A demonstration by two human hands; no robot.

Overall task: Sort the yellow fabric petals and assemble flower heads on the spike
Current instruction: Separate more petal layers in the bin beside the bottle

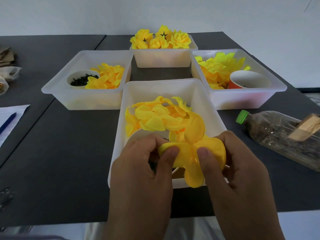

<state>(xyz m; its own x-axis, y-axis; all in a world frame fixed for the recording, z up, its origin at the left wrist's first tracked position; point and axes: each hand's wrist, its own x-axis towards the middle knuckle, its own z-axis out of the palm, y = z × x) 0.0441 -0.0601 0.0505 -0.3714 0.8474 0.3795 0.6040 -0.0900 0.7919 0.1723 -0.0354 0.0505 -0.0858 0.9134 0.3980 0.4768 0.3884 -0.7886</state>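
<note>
Both hands meet over the near end of the nearest translucent white plastic bin (210, 108), sharing one yellow fabric petal piece (204, 154) with several rounded lobes. The left hand (140, 170) pinches a lobe between thumb and curled fingers, and the right hand (237, 170) grips the opposite side the same way, its thumb pressed near the middle of the fabric. One lobe hangs down over the bin's front rim. Behind the hands, the same bin holds a loose heap of yellow fabric petals (155, 116), and a white paper cup (138, 135) sits in its near left corner, largely hidden by the left hand. A second translucent bin (58, 90) to the left carries more yellow petals (107, 77) beside a white cup of small dark green pieces (81, 80). A third bin (270, 90) to the right holds brighter, pointed yellow petals (220, 64) and an orange paper cup with a white inside (249, 80). The far bin (162, 58) is filled with finished yellow flower heads (161, 39), some showing dark star-shaped backs. All four bins stand on the dark grey tabletop (69, 153). To the right lies a clear plastic bottle with a green cap (277, 134), filled with dark matter, a wooden block (308, 127) resting on it. At the left edge a blue pen (7, 122) lies on white paper (15, 111). No spike can be made out.
</note>
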